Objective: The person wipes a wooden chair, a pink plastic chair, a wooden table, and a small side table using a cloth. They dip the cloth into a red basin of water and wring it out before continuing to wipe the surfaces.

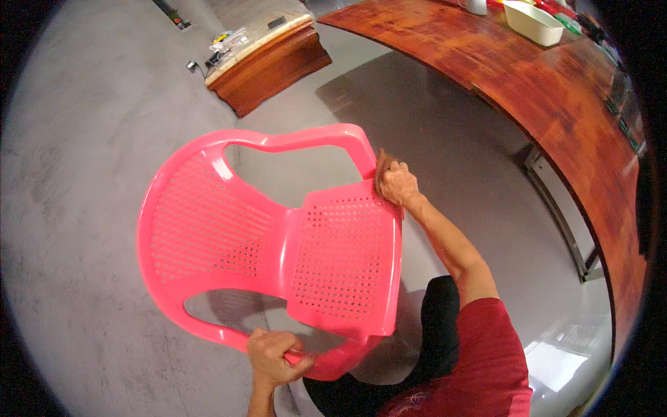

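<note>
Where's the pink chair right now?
The pink chair is left of centre in the head view, left hand gripping its lower armrest, right hand beside its upper one.

We look steeply down from the left one of two head-worn fisheye cameras. We are close, near enough that the pink plastic armchair (285, 250) spans our middle. A red sleeve (486, 340) enters at our lower right, nearer still, while the brown wooden table (535, 83) bends along our upper and right rim.
</note>
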Demonstrator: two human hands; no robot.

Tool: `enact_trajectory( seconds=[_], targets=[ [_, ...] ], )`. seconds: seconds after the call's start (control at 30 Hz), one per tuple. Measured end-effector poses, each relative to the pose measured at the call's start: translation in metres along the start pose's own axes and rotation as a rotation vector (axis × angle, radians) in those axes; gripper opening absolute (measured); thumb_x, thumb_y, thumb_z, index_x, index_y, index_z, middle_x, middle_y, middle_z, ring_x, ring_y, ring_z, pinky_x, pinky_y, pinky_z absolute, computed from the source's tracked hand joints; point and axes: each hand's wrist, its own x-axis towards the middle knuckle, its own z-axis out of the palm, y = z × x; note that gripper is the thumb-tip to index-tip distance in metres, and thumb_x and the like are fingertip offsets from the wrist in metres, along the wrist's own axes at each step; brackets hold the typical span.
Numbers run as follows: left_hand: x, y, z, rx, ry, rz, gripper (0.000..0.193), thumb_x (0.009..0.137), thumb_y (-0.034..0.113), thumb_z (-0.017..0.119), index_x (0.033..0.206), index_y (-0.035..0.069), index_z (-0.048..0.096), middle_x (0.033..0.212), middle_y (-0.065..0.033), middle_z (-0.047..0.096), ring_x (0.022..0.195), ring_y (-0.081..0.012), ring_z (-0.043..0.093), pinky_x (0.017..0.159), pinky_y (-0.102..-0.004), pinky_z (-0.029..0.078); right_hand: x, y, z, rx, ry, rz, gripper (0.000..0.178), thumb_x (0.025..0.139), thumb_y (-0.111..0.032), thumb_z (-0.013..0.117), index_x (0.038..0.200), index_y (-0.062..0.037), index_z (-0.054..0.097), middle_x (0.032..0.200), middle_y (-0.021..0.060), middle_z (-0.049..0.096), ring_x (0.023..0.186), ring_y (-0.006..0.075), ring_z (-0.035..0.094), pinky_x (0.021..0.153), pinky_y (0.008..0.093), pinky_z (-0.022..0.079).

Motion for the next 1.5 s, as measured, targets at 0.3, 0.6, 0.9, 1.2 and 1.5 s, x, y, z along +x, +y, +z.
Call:
enact_trajectory(
  seconds=[0.3,0.6,0.9,1.2,1.5],
  targets=[
    [0.001,0.005,-0.001,0.021,0.013,0.006,0.031,0.059,0.033,0.076,0.055,0.016,0.051,0.051,0.0031,0.052,0.047,-0.0166,0.051,0.052,-0.0325,0.030,-0.141,-0.040,-0.026,-0.205,0.180,-0.475,0.040,0.080,-0.035,0.057,0.101,-0.0009,0.064,0.111,0.0179,0.047,0.100,0.0290,0.044,0.080,0.0421,0.040],
    [0.004,0.005,-0.001,0.028,0.008,-0.023,0.032,0.065,0.033,0.078,0.056,0.015,0.053,0.051,0.0020,0.055,0.048,-0.0175,0.054,0.053,-0.0327,0.033,-0.258,-0.089,-0.040,0.280,-0.351,-0.953,0.025,0.074,-0.026,0.065,0.089,-0.0056,0.062,0.101,0.0107,0.049,0.089,0.0254,0.043,0.070,0.0396,0.037],
    [-0.004,-0.003,-0.010,-0.126,0.119,0.009,0.034,0.069,0.038,0.071,0.083,0.009,0.060,0.073,-0.0041,0.059,0.070,-0.0229,0.058,0.063,-0.0357,0.043,-0.232,-0.139,-0.139,1.507,-0.645,-0.114,0.022,0.091,-0.014,0.048,0.107,0.0003,0.054,0.094,0.0045,0.051,0.093,0.0150,0.050,0.081,0.0300,0.042],
    [-0.021,-0.012,0.005,-0.623,0.572,-0.116,0.039,0.084,0.033,0.062,0.105,0.001,0.061,0.103,-0.0135,0.061,0.093,-0.0255,0.058,0.083,-0.0374,0.045,-0.200,-0.246,-0.174,0.851,-0.199,-0.942,0.056,0.078,-0.003,0.056,0.131,0.0020,0.040,0.111,0.0162,0.047,0.111,0.0282,0.045,0.097,0.0382,0.036],
    [-0.003,-0.004,-0.006,-1.296,1.028,-0.286,0.026,0.095,0.021,0.047,0.097,-0.002,0.059,0.092,-0.0020,0.058,0.083,-0.0101,0.051,0.074,-0.0277,0.043,-0.216,-0.211,-0.156,1.026,-0.033,-0.588,0.060,0.076,-0.004,0.065,0.130,0.0030,0.039,0.110,0.0179,0.048,0.103,0.0288,0.052,0.091,0.0358,0.041]
  ],
)
